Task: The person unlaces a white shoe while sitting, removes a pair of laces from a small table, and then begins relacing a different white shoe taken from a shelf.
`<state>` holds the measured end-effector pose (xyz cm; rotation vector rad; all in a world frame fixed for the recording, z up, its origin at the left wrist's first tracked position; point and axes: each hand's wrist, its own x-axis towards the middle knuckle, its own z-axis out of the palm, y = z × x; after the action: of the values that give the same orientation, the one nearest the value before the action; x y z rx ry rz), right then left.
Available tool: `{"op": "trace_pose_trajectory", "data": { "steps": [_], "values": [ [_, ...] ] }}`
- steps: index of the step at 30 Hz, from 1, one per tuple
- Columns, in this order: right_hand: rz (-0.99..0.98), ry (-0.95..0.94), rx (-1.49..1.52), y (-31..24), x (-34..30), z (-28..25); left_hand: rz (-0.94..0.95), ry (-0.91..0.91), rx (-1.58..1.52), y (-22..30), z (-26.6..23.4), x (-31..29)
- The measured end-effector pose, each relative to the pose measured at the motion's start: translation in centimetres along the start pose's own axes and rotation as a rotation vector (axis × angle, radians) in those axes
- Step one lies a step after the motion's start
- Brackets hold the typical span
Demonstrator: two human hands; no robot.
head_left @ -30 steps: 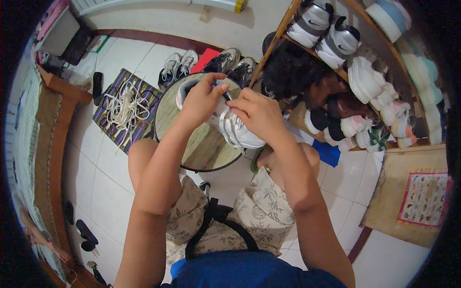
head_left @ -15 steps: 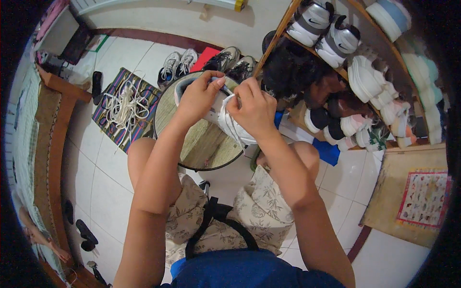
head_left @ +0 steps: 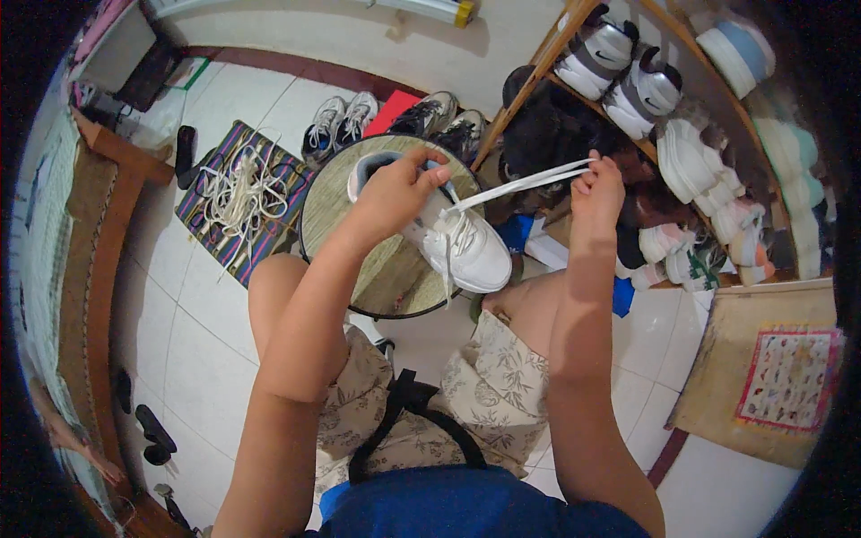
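A white sneaker (head_left: 473,253) lies on a round wood-topped stool (head_left: 381,280) in front of me, its toe pointing to the near right. My left hand (head_left: 401,195) is closed on the sneaker's tongue and upper edge, with thumb and fingers pinched together. Out to the right, my right hand (head_left: 598,186) grips a white shoelace (head_left: 525,183), which stretches taut from the sneaker's eyelets. More lace lies loosely across the front of the shoe. The part of the shoe beneath my left hand is hidden.
A heap of loose shoelaces (head_left: 240,199) rests on a striped mat (head_left: 202,213) at the left. Behind the stool stand several sneakers (head_left: 341,121) and a red box (head_left: 392,112). A wooden shoe rack (head_left: 538,76) full of shoes rises on the right.
My right hand has moved away from the shoe to the right, drawing the white lace out straight. My left hand stays at the shoe's tongue. The sneaker's toe is now uncovered.
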<state>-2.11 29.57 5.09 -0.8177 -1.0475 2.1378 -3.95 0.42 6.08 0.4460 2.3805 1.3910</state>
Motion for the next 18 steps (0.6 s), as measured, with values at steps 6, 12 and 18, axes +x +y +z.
{"op": "trace_pose_trajectory", "data": {
  "steps": [6,12,18],
  "values": [
    [-0.218,0.011,-0.130,-2.5,0.9,-1.5,0.023,0.054,0.040,-0.4,0.2,0.0],
    [-0.144,-0.551,-1.062,0.8,-1.7,-0.9,0.048,0.101,-0.094,-1.9,0.6,0.8],
    [-0.597,-0.626,-1.101,2.7,-8.3,0.8,-0.021,0.036,-0.282,-1.2,0.2,0.7]
  ]
}}
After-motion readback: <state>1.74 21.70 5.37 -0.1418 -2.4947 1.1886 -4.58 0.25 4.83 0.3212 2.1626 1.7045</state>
